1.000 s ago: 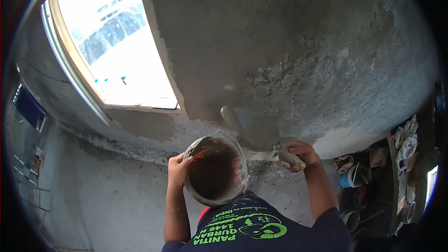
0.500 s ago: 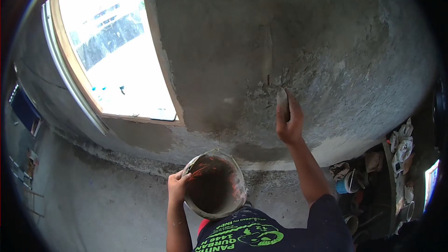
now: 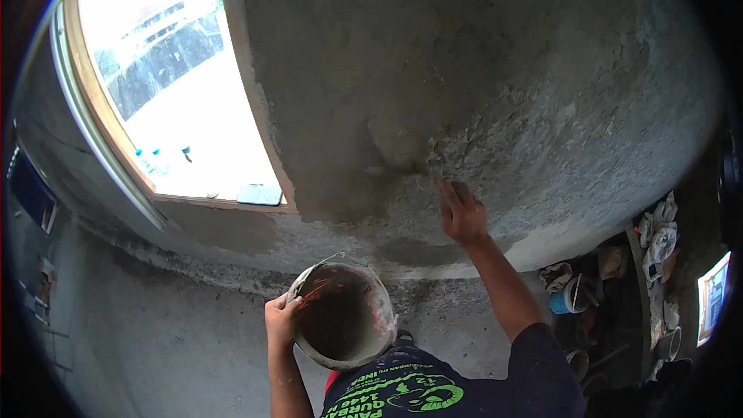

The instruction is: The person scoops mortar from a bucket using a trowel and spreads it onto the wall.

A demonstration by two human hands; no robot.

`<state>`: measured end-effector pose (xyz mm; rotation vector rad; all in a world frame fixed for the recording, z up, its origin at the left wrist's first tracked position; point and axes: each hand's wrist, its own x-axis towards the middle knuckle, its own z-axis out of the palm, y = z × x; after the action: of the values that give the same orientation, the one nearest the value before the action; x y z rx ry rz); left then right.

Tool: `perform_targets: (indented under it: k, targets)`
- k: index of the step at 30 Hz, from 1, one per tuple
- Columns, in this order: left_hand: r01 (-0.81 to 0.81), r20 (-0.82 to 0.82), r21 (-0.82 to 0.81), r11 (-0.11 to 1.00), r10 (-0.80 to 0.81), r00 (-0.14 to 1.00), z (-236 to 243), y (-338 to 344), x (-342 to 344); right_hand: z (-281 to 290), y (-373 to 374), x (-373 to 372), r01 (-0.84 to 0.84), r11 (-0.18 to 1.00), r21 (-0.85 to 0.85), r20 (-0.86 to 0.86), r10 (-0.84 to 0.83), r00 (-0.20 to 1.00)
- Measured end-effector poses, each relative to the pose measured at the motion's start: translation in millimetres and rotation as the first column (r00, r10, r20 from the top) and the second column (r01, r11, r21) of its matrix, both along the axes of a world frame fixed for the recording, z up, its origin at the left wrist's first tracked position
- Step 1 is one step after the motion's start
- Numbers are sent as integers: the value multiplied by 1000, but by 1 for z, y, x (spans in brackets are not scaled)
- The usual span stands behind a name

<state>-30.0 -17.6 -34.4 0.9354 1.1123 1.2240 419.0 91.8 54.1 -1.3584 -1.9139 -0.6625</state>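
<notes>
Now our left hand (image 3: 282, 320) pinches the bucket (image 3: 382, 306) by its rim. Beyond the bucket, our right hand (image 3: 466, 218), nearer the wall (image 3: 333, 39), curls round the trowel (image 3: 396, 144), whose blurry blade slants up and left from those fingers.

The round, mortar-coated bucket (image 3: 382, 308) was streaked with orange-red on its grey inside. The rough plastered wall (image 3: 495, 70) was mottled in dark and light greys. The dark navy T-shirt (image 3: 487, 396) was printed in lime green. The wooden window frame (image 3: 106, 112) was coloured tan, the small cylindrical pail (image 3: 559, 304) blue and white.
</notes>
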Motion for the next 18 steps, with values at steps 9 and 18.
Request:
perform_targets:
  k: [9,18]
  targets:
    - [-2,-52,18,1000,3,999,6,10,2,54,14,1,16,970,244,-239,44,970]
    - [-33,-10,5,999,33,999,9,10,3,15,-13,-31,-75,996,-50,-90,70,994]
